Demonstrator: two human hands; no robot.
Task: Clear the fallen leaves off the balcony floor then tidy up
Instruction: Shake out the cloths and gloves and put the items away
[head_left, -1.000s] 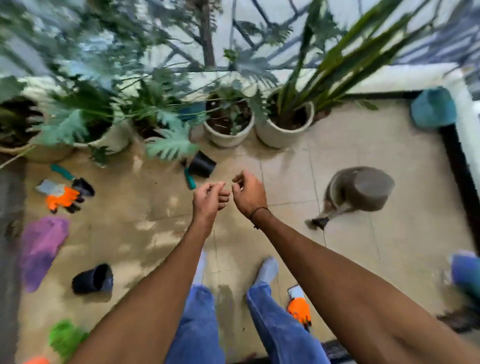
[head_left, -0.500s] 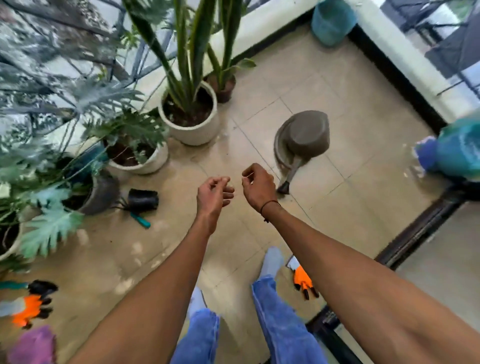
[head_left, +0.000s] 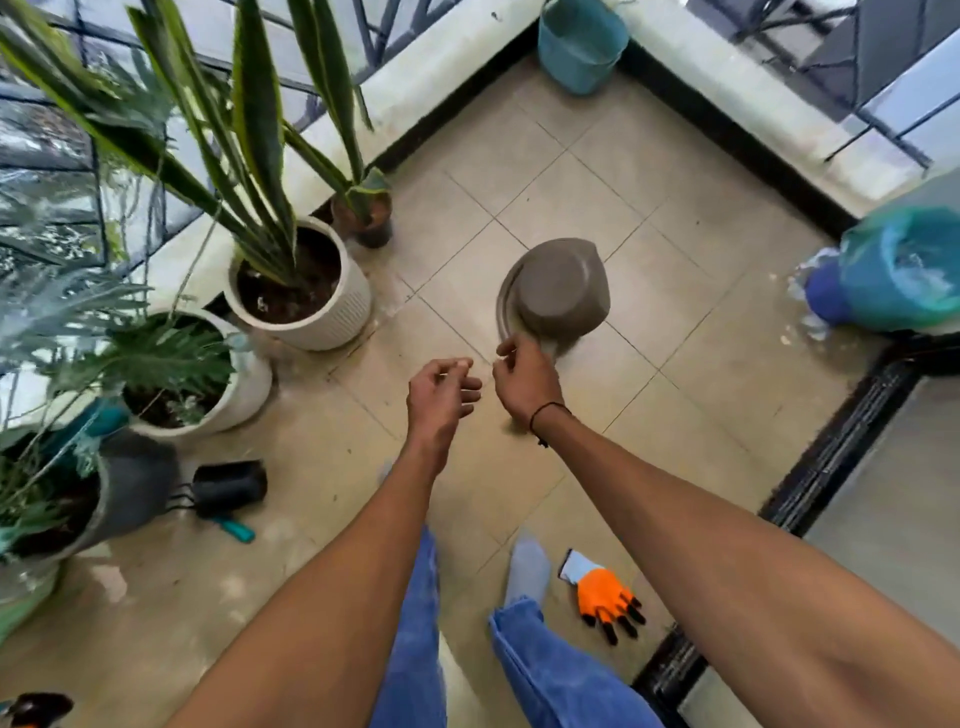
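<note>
floor (head_left: 597, 171): beige tiles filling the frame's centre, a black strip running along the right edge; no fallen leaves showing clearly on the bare tiles.
tall plant (head_left: 260, 130): standing in a ribbed white pot (head_left: 332, 312), upper left.
bagged bin (head_left: 898, 270): sitting at the right edge, green liner bulging.
teal bucket (head_left: 579, 44): sitting in the top corner.
grey basin (head_left: 558, 291): lying upside down at centre.
left hand (head_left: 441, 397): hovering at centre, fingers loosely curling, thumb and forefinger nearly meeting; cannot tell whether anything is between them.
right hand (head_left: 524, 382): hovering just beside it, fingers curling in, overlapping the basin's near rim; grasp not readable.
orange glove (head_left: 602, 597): lying lower centre beside a socked foot (head_left: 527, 569).
</note>
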